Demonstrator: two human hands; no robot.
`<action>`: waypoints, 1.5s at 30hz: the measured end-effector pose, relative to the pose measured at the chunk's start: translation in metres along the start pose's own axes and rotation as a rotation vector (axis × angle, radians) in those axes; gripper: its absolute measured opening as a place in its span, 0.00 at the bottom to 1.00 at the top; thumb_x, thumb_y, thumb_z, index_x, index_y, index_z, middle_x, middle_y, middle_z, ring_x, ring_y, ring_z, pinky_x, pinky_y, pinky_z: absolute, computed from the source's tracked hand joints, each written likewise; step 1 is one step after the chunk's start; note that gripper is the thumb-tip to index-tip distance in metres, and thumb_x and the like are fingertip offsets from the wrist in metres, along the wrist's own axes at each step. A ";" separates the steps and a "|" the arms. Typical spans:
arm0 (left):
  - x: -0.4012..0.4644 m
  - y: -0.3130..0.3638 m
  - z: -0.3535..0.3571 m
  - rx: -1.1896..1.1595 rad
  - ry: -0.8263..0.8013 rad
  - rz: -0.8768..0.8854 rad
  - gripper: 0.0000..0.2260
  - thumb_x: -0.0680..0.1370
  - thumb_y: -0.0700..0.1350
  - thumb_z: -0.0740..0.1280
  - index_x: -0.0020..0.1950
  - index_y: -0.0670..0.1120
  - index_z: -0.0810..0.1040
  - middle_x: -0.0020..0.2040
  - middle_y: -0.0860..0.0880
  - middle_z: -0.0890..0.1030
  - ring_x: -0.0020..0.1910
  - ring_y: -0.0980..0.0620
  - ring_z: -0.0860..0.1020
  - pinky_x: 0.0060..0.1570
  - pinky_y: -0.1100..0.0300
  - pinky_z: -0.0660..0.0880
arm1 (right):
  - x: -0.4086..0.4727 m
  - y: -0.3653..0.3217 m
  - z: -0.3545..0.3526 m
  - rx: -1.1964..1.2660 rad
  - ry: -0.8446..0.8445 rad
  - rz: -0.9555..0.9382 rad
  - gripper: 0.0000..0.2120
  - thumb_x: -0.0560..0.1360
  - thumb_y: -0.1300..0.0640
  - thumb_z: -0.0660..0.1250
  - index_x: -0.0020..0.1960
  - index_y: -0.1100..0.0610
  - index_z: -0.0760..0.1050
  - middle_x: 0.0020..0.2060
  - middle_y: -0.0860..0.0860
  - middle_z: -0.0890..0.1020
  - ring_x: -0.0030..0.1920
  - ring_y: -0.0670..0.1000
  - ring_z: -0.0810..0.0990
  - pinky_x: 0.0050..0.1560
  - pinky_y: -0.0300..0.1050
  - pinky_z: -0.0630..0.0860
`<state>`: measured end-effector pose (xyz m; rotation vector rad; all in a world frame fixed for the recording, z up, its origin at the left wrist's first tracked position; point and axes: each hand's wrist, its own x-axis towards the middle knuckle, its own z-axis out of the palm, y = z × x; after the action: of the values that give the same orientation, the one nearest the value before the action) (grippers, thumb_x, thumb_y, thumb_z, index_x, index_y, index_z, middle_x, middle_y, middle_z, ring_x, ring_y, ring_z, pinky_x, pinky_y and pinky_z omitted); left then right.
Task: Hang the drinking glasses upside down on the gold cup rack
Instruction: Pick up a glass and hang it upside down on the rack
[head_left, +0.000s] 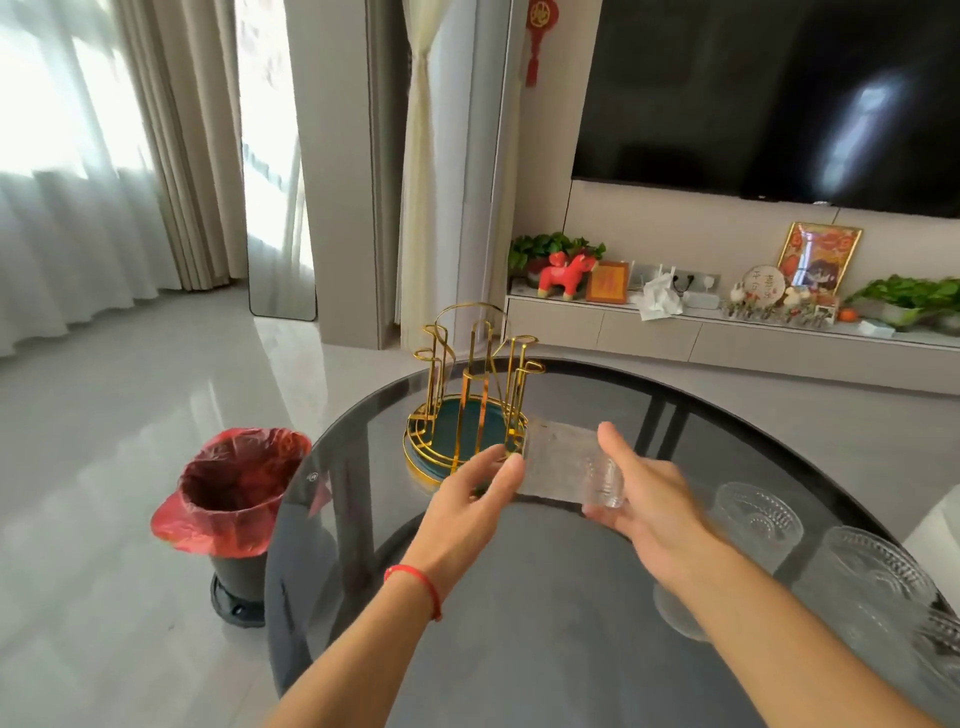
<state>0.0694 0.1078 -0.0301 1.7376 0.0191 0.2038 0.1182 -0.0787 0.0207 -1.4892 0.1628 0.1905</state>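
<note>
Two bare forearms reached over the dark glass table (519, 623). Lying on its side in the air, a ribbed drinking glass (569, 470) was held by the right hand (644, 499) at its base, while the left hand (467, 499) touched its rim with spread fingers. Just behind stood the empty gold cup rack (470, 395). More glasses (756, 519) waited upright at the right.
</note>
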 end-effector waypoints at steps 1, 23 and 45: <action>0.005 -0.010 -0.005 0.139 0.081 0.061 0.24 0.80 0.64 0.61 0.74 0.56 0.71 0.71 0.55 0.76 0.69 0.59 0.71 0.64 0.64 0.68 | 0.011 -0.008 -0.003 -0.015 0.064 -0.052 0.17 0.77 0.43 0.72 0.54 0.57 0.85 0.49 0.55 0.89 0.51 0.54 0.87 0.39 0.47 0.84; 0.024 -0.071 -0.001 1.082 0.122 0.070 0.38 0.74 0.64 0.52 0.82 0.53 0.45 0.81 0.48 0.57 0.82 0.42 0.43 0.79 0.39 0.43 | 0.202 -0.138 0.110 -0.654 0.006 -0.690 0.33 0.72 0.43 0.76 0.72 0.57 0.76 0.74 0.53 0.76 0.44 0.47 0.83 0.32 0.42 0.84; 0.024 -0.065 0.005 1.181 0.188 0.069 0.36 0.70 0.61 0.66 0.76 0.47 0.71 0.76 0.44 0.72 0.76 0.40 0.65 0.70 0.35 0.67 | 0.234 -0.118 0.131 -0.993 -0.638 -0.479 0.36 0.67 0.60 0.82 0.73 0.52 0.76 0.68 0.51 0.81 0.72 0.57 0.76 0.72 0.62 0.72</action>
<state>0.1006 0.1180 -0.0915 2.8877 0.2615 0.4641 0.3712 0.0492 0.0927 -2.2982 -0.9202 0.3750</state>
